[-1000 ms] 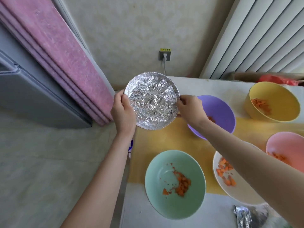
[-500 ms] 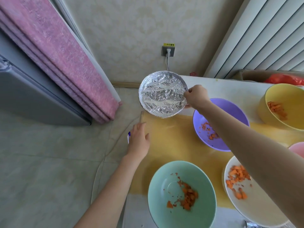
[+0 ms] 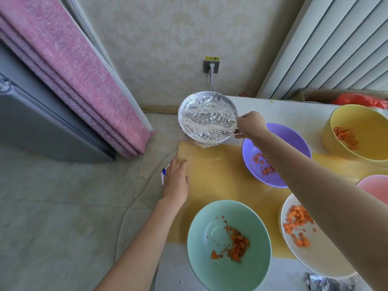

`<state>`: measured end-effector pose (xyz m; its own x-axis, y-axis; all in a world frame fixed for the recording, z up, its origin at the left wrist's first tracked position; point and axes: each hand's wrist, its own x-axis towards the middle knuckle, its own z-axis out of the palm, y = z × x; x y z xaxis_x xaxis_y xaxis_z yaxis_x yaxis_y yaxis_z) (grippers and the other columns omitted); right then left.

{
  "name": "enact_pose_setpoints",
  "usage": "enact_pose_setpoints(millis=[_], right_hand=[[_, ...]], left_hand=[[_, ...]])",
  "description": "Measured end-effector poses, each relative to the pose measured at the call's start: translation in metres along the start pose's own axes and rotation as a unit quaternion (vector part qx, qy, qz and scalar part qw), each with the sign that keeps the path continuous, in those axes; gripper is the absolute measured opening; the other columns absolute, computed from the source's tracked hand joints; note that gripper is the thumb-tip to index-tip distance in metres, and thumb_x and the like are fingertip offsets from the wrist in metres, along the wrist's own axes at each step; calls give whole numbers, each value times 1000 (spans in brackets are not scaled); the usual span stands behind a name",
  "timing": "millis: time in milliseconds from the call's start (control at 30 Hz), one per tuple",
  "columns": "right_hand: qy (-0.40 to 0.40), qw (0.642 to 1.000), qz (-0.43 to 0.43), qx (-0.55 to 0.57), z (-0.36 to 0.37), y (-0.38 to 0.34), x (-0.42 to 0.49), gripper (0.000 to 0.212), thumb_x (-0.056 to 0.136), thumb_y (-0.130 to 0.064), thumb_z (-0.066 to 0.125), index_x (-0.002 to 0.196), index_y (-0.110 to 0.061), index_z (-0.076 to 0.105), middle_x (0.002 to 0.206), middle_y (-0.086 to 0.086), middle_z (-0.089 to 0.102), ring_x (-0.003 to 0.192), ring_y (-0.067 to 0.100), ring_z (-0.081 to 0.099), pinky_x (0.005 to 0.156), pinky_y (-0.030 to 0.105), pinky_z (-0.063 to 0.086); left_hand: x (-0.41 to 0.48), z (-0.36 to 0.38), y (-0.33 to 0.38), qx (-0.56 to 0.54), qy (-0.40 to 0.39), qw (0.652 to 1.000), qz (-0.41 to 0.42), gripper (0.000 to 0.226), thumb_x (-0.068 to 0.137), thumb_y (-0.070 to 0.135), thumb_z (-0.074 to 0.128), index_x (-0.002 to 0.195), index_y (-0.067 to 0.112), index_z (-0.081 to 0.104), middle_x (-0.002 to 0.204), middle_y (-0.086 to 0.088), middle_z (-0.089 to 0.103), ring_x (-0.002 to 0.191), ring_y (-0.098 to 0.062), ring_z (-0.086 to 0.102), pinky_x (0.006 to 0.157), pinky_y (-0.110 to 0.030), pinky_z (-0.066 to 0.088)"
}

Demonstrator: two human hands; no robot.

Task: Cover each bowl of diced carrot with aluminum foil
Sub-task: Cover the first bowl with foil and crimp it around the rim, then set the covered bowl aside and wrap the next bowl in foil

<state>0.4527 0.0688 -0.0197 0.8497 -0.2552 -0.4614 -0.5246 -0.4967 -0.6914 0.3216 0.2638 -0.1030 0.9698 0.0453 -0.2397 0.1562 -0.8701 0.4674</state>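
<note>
At yellow mat (image 3: 216, 164)'s far-left corner, foil-covered bowl (image 3: 206, 119) w/ R hand (image 3: 251, 124) gripping its right rim; L hand (image 3: 176, 183), fingers loose & holding nothing, sits apart, nearer cam.

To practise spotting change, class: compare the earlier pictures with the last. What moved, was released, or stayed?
The left hand let go of the foil-covered bowl and dropped to the left edge of the yellow mat. The right hand alone holds the bowl's rim, now level at the mat's far corner. The green bowl and four others stay uncovered.
</note>
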Motion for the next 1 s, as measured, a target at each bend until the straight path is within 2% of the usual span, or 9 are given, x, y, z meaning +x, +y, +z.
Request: enact_pose_setpoints(millis=[133, 200, 300, 467, 567, 633, 700, 867, 1000], right_hand=[[55, 994, -84, -32, -11, 6, -33, 35, 91, -7, 40, 122, 1, 54, 119, 16, 62, 110, 31, 58, 96, 38, 45], [68, 986, -146, -38, -18, 14, -59, 35, 93, -6, 39, 127, -4, 49, 124, 9, 60, 115, 24, 54, 95, 29, 40], [91, 965, -237, -58, -24, 40, -98, 35, 92, -2, 43, 127, -3, 47, 126, 10, 57, 119, 25, 49, 97, 31, 37], [155, 922, -320, -155, -35, 109, -140, 34, 85, 4, 52, 118, -5, 55, 112, 15, 54, 102, 34, 48, 91, 42, 40], [159, 909, -337, -187, -45, 149, -166, 35, 81, 6, 54, 113, -5, 55, 106, 13, 55, 99, 32, 49, 89, 31, 35], [162, 900, -343, -215, -50, 175, -186, 28, 83, -6, 47, 110, -9, 54, 100, 10, 57, 94, 30, 52, 85, 31, 37], [167, 894, -347, -231, -54, 198, -207, 22, 84, -16, 41, 105, -14, 50, 92, 7, 58, 87, 26, 54, 78, 31, 39], [163, 878, -362, -266, -65, 247, -252, 9, 83, -18, 49, 90, -18, 43, 73, -1, 52, 63, 19, 53, 62, 24, 34], [141, 881, -332, -304, -68, 282, -275, 9, 81, -19, 48, 86, -22, 41, 71, -4, 52, 60, 19, 57, 54, 21, 34]], left_hand=[[-13, -2, 0, 28, -9, 1000, -4, 49, 90, 2, 48, 137, 13, 40, 148, -12, 24, 135, -27, 24, 111, -39, 21], [-22, -3, -1, 32, -12, 999, -1, 50, 89, -1, 47, 136, 14, 41, 149, -11, 24, 136, -27, 23, 110, -36, 22], [-39, -4, -4, 32, -17, 999, -2, 46, 90, 1, 47, 134, 14, 44, 148, -10, 26, 134, -27, 27, 106, -35, 27], [-68, -9, -10, -11, -22, 1000, 10, 34, 91, 0, 47, 124, 6, 54, 137, -10, 42, 124, -28, 40, 100, -34, 33], [-85, -20, 2, -69, 63, 995, 24, 29, 88, -4, 49, 113, 4, 60, 119, -12, 55, 111, -30, 51, 94, -37, 40], [-100, -26, 19, -97, 131, 984, 71, 25, 85, -4, 52, 106, 4, 62, 110, -12, 59, 106, -31, 54, 93, -39, 42], [-120, -30, 41, -112, 164, 971, 131, 21, 85, 9, 51, 103, 7, 63, 106, -8, 60, 102, -28, 56, 92, -41, 43], [-185, -3, 78, -21, 103, 958, 266, 33, 80, 41, 51, 103, 20, 60, 106, 2, 58, 100, -16, 50, 84, -29, 33], [-216, 30, 80, 79, 12, 943, 323, 41, 64, 36, 69, 101, 26, 53, 93, 8, 55, 84, -17, 57, 73, -28, 31]])
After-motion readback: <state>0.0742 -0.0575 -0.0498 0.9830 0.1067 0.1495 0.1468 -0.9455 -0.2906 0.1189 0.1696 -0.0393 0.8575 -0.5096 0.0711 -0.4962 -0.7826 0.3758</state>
